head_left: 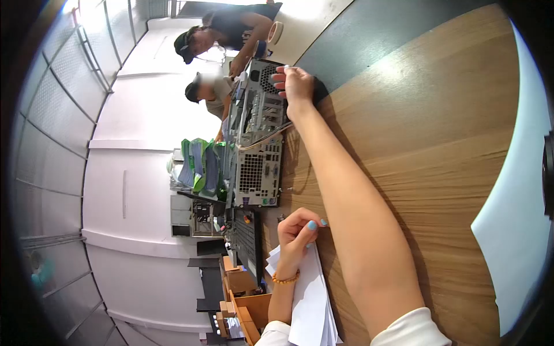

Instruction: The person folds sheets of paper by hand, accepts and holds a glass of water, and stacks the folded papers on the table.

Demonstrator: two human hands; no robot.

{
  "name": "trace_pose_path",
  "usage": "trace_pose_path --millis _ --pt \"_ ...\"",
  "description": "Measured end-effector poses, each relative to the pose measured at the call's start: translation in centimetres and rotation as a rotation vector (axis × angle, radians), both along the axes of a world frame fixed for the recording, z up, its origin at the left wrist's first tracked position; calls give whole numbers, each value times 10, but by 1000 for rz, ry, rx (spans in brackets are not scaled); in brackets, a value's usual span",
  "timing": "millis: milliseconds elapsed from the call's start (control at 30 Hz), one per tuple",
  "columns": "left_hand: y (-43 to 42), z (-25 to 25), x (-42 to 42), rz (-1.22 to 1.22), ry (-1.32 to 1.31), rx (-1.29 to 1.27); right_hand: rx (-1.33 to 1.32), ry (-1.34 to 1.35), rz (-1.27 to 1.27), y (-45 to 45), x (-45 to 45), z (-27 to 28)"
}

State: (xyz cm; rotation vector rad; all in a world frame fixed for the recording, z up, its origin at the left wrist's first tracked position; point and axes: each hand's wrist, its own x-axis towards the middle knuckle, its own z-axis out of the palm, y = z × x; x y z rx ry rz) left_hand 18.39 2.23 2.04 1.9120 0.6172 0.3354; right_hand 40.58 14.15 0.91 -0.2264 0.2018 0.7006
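Note:
The view is turned sideways. My right hand (298, 87) is open beside the rear of an opened metal computer case (266, 106), its fingers loosely bent and a little apart. Whether the fingertips touch the case cannot be told. My left hand (295, 232), with blue nails and a beaded bracelet (286, 279), is closed with its fingers curled, and nothing shows in it. White paper sheets (309, 294) lie beside and under the left wrist. Near the left hand is a second computer unit (258, 173) with rear ports, and a cable (265, 139) runs across the cases.
A black keyboard (247, 239) lies beyond the left hand. Two other people (242, 29) are across the wooden table (427, 150). Tape rolls (275, 33), green-and-grey packs (202, 164) and cardboard boxes (239, 281) are also in view. A large white sheet (513, 230) lies at the right edge.

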Motion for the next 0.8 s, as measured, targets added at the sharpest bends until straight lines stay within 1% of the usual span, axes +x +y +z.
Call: trace_pose_path --millis 33,67,100,167,200,267,300,367,433,500,600,633,700,733,800 --pt "1 -1 0 2 -9 -20 -21 -24 2 1 0 -2" --pt "-4 1 3 36 5 24 48 -43 -38 -1 0 -2" --pt "-3 3 1 45 42 -9 75 -16 -25 -3 -2 -2" --pt "-2 7 5 -26 47 25 136 32 -7 -7 0 2" --pt "1 6 3 -72 37 -37 1 -11 56 -7 2 2" --pt "1 11 5 -128 27 -126 -79 -49 112 -13 3 5" --pt "3 11 6 -120 -40 -138 -88 -65 133 -9 5 1" --pt "3 9 5 -150 13 -106 -8 -87 166 -1 13 -12" --pt "2 12 8 -193 -31 -99 -2 -138 202 -3 20 -17" --pt "12 5 1 -232 -66 -132 -124 -151 206 -5 15 -8" --pt "13 -2 1 -250 -147 -113 -153 -207 241 -7 24 -8" --pt "12 -2 2 -241 -182 -118 -194 -232 244 -9 28 -2" --pt "10 0 3 -267 -217 -107 -301 -364 158 -14 35 17" --pt "10 0 4 -266 -247 -112 -241 -483 91 -25 34 38" --pt "11 -3 3 -278 -216 -111 -166 -717 -62 -57 32 90"
